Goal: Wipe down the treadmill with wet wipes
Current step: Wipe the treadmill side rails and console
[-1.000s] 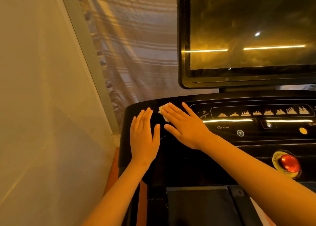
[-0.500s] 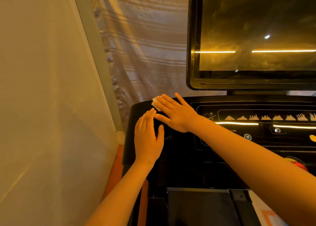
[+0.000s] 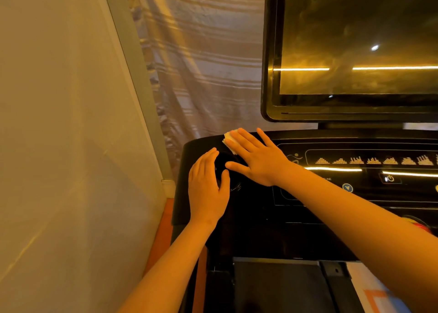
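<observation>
Console point(image 3: 308, 229) of the treadmill is black and glossy, and both hands lie on its left part. The right hand point(image 3: 258, 158) presses a folded white wet wipe point(image 3: 228, 140) at the far left edge of the console. Its grip is wide: the fingers are straight and spread, and they hold the wipe flat under the fingertips. The left hand point(image 3: 206, 189) rests beside it, nearer to the person. Its grip is also wide and flat, with nothing in it. Between the two thumbs there is a round outline point(image 3: 233, 187) in the console, and it is too dark to tell if anything is inside.

On the panel I can read only the end of one word, "LINE", above a blue arrow button point(image 3: 347, 187). There is also a runner icon point(image 3: 295, 158), a row of program icons point(image 3: 372, 161) made of dots and a power symbol point(image 3: 390, 178). Above stands a dark screen point(image 3: 355, 52), and a striped curtain point(image 3: 201, 63) hangs behind.

Compared with one second ago, the right hand and the wipe are now farther up and to the left, at the console edge. The left hand is almost in the same place. The red button point(image 3: 419, 225) is now mostly hidden behind the right forearm.
</observation>
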A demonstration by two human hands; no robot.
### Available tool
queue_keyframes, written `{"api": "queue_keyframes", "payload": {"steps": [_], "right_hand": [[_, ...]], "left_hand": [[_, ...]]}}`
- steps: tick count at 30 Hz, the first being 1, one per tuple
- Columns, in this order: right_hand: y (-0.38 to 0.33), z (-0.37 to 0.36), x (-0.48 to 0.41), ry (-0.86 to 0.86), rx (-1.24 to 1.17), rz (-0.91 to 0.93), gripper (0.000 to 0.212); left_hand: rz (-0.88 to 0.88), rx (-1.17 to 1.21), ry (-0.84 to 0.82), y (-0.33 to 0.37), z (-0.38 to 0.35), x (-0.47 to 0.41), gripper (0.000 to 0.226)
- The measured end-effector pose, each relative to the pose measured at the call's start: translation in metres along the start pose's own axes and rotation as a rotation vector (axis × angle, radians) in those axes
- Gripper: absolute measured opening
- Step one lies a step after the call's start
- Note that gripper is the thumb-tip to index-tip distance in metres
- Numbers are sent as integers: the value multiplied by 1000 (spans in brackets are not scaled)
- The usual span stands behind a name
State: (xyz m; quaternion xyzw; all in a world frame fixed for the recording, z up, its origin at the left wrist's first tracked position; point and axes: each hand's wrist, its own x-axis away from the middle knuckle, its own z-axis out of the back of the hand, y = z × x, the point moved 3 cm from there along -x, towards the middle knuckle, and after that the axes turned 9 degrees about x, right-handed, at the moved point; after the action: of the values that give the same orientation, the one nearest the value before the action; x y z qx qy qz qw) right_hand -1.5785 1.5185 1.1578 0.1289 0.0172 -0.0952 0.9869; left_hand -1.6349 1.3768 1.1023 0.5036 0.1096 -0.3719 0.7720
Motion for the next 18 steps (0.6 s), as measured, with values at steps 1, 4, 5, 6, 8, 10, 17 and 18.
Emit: {"api": "queue_keyframes", "payload": {"steps": [1, 4, 5, 6, 8, 10, 17, 18], "right_hand": [[-1, 1, -5, -7, -6, -7, 114], [-6, 3, -1, -3, -16, -7, 115], [-7, 2, 6, 7, -22, -1, 113], [-8, 1, 15, 16, -26, 4, 111], [-8, -3, 35, 25, -24, 13, 106], [-8, -6, 53, 23, -31, 17, 100], [17, 4, 31, 19, 24, -58, 94], [19, 4, 22, 20, 18, -90, 98]], "left_hand": [[4, 2, 0, 0, 0, 0, 47], [6, 7, -5, 1, 1, 1, 46], [9, 8, -8, 1, 1, 1, 46], [11, 8, -9, 1, 2, 1, 47], [19, 11, -2, 1, 1, 1, 46], [18, 13, 8, 1, 1, 1, 45], [13, 34, 9, 1, 1, 1, 44], [14, 35, 8, 1, 2, 1, 44]]}}
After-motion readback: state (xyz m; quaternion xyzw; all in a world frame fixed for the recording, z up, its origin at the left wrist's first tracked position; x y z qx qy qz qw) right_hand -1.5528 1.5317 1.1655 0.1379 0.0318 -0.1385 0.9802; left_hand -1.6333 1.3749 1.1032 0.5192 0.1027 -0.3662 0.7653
